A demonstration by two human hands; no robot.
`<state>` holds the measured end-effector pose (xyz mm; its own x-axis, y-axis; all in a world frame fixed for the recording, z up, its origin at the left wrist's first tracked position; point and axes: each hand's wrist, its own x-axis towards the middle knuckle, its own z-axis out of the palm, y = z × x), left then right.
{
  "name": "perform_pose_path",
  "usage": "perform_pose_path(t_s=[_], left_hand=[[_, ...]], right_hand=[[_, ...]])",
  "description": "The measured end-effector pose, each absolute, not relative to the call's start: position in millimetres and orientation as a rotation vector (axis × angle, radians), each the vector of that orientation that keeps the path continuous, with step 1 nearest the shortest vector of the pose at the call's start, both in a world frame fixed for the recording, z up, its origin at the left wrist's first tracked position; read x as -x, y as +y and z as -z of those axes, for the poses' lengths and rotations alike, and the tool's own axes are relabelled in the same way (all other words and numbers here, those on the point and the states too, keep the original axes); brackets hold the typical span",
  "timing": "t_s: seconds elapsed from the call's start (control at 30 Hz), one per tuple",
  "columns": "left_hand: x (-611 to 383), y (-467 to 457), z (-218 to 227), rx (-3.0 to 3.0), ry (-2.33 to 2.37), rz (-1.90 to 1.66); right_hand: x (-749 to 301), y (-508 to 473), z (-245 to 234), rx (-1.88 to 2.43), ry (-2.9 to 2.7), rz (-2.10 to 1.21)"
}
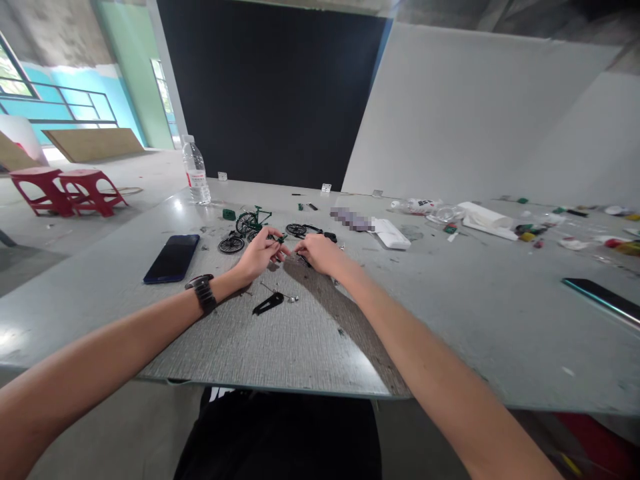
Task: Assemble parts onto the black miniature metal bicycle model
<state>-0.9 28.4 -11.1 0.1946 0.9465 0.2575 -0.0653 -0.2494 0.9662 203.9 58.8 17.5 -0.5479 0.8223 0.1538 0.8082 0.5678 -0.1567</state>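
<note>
Over the middle of the table, my left hand point(264, 253) pinches a small green part point(281, 239) between thumb and fingers. Close by on its right, my right hand point(320, 253) has its fingertips pressed together at a small dark part point(303, 259), whose shape is mostly hidden. A green toy bicycle frame point(259, 217) with a black spoked wheel point(245, 223) stands just behind my left hand. A loose wheel point(231, 244) lies left of that hand, and another wheel point(296, 229) lies behind my right hand. Nearer to me rests a black chain-cover-shaped piece point(269, 304) beside thin metal bits point(292, 299).
A phone point(173, 259) lies on the left and a second phone point(603, 300) at the right edge. A water bottle point(196, 172) stands at the back left. A white box point(391, 235), plastic packaging point(443, 212) and scraps lie toward the right. A black panel point(270, 93) rises behind.
</note>
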Motion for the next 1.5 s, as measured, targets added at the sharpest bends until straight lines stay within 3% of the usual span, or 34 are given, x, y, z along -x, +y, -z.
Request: perform_pose_path(t_s=[1.5], left_hand=[[0.3, 26.5, 11.0, -1.420, 0.914, -1.264]], right_hand=[[-208.1, 60.3, -16.9, 1.353, -2.583, -0.049]])
